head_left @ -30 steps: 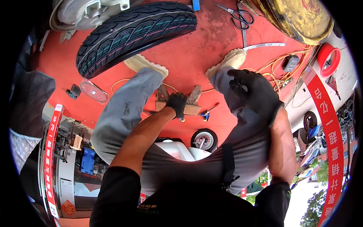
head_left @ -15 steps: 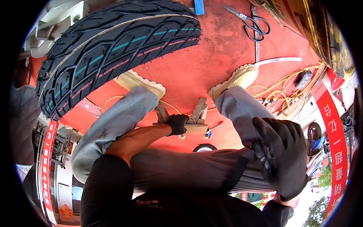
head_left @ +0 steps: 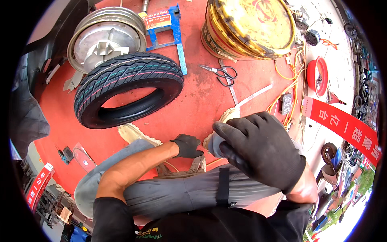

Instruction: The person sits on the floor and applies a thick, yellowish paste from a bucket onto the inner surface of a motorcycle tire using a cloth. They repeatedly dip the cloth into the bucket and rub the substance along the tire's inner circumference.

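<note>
My left hand [head_left: 187, 146], in a black glove, reaches down between my legs. Its fingers are closed at the leg of a small wooden stool [head_left: 196, 164], which my thigh partly covers. My right hand [head_left: 268, 149], also gloved, is raised over my right knee, with loosely bent fingers, the thumb apart and nothing visible in it. Beyond my left shoe [head_left: 137, 133] a black tyre [head_left: 131, 69] with green and red tread lines lies tilted, touching neither hand. A metal wheel hub [head_left: 105, 38] sits behind it.
A stained yellow bucket [head_left: 225, 40] stands at the far side. Black-handled scissors [head_left: 226, 75] and metal strips [head_left: 254, 95] lie on the red floor. A blue frame [head_left: 175, 26] is beside the hub. Orange cables [head_left: 291, 109] and a red rim [head_left: 317, 76] are to the right.
The view has shifted, so the tyre appears smaller and whole, and the hub and bucket now show. My right hand has moved left, over my right knee; my left hand stays by the stool.
</note>
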A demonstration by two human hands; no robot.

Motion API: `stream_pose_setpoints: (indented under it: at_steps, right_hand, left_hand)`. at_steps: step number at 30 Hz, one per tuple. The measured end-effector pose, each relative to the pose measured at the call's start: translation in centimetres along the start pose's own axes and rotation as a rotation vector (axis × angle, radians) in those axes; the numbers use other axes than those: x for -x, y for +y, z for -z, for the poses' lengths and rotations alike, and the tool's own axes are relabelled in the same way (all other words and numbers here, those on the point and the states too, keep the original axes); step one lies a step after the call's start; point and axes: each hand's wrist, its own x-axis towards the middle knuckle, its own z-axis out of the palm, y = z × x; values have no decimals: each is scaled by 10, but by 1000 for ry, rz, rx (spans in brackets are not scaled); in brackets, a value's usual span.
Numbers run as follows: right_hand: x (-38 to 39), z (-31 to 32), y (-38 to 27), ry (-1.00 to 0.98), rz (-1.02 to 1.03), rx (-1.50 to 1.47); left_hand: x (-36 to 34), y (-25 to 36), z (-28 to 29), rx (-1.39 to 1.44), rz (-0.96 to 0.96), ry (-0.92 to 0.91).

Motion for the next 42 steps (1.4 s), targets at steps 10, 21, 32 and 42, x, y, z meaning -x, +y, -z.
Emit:
stream_pose_setpoints:
  at_steps: [10,21,32,42]
  right_hand:
    - [-60,34,142,532,-259,423]
    - [-67,33,151,611,-230,234]
    - [122,85,224,1107,-267,-668]
    - [206,-207,310,1108,-495,-867]
  left_hand:
    - [280,102,130,-480,0,670]
    - [317,70,107,-461,122,907]
    - [326,89,135,-303,-65,1189]
    - [306,2,198,-351,167,1365]
